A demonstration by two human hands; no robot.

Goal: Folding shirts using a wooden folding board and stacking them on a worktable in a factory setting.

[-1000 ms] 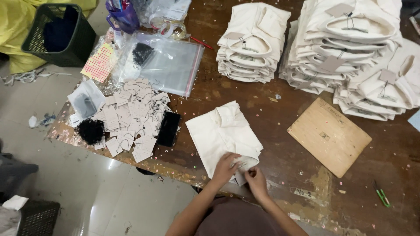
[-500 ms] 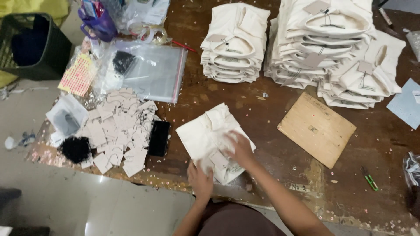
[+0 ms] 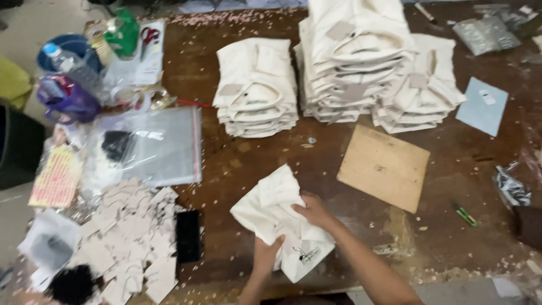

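Note:
A folded cream shirt [image 3: 271, 206] lies on the brown wooden table [image 3: 237, 158] near its front edge. My left hand [image 3: 265, 254] grips the shirt's near edge, next to a small tag with a black string [image 3: 305, 255]. My right hand [image 3: 313, 212] presses down on the shirt's right side with its fingers curled into the fabric. Three stacks of folded cream shirts stand behind: a low one [image 3: 257, 87], a tall one [image 3: 353, 56] and another [image 3: 426, 90] at the right.
A flat brown cardboard sheet [image 3: 384, 166] lies right of the shirt. Left are a pile of paper tags [image 3: 130, 237], a black phone [image 3: 187, 236], clear plastic bags [image 3: 152, 147], a water bottle [image 3: 70, 65] and scissors [image 3: 148, 36]. A blue card [image 3: 483, 106] sits far right.
The view has shifted, so the stacks and clutter sit lower and larger. My hands have moved from the shirt's near corner to grip its near edge and right side, and the shirt looks bunched.

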